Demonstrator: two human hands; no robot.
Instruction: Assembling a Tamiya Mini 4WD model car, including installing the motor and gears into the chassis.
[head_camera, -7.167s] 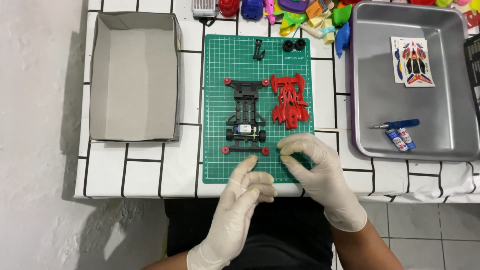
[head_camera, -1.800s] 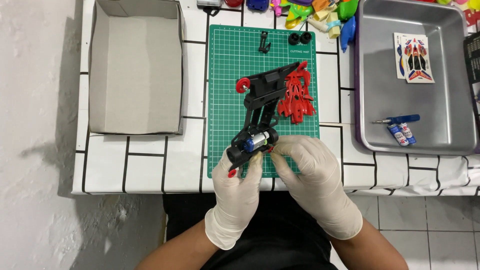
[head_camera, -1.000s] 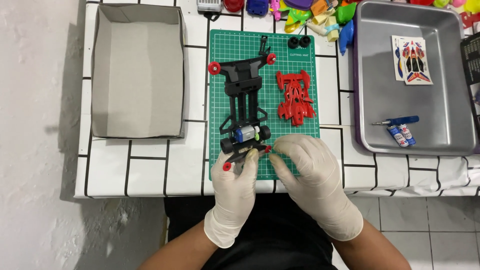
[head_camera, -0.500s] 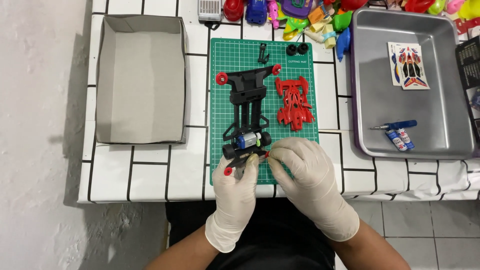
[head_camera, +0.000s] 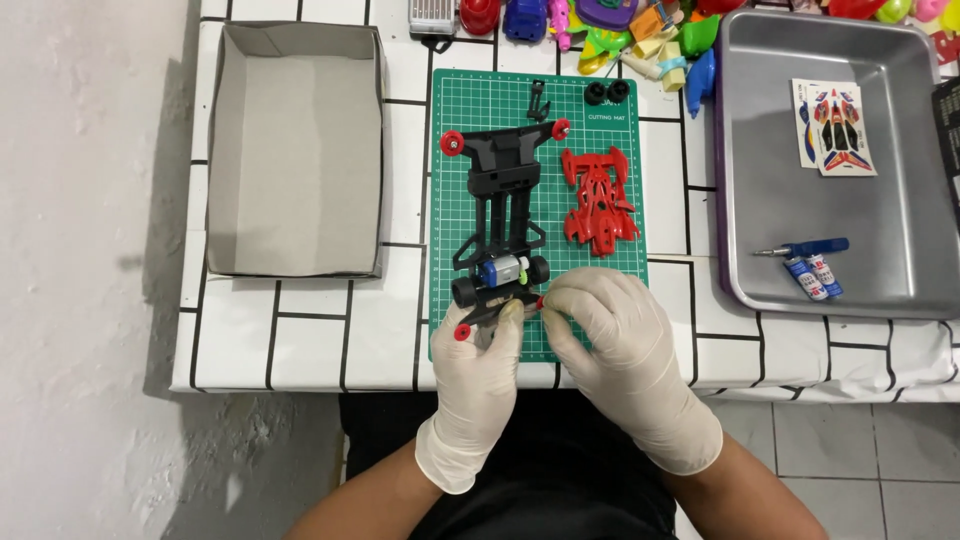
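A black toy car chassis (head_camera: 503, 215) with red rollers and a small motor lies lengthwise on the green cutting mat (head_camera: 610, 290). My left hand (head_camera: 478, 370), in a white glove, pinches the chassis's near end from below. My right hand (head_camera: 612, 335), also gloved, grips the same near end at its right red roller. A red car body shell (head_camera: 598, 200) lies on the mat to the right of the chassis. Two black tyres (head_camera: 606, 93) and a small black part (head_camera: 539, 100) rest at the mat's far edge.
An open grey cardboard box (head_camera: 295, 150) stands to the left. A metal tray (head_camera: 740, 180) on the right holds a sticker sheet (head_camera: 835, 127), a blue screwdriver (head_camera: 805, 248) and two small batteries (head_camera: 812, 277). Colourful toys (head_camera: 600, 25) line the back edge.
The chassis, lifted and tilted 1.8 s ago, has swung straight and settled on the mat. Both hands stay on its near end.
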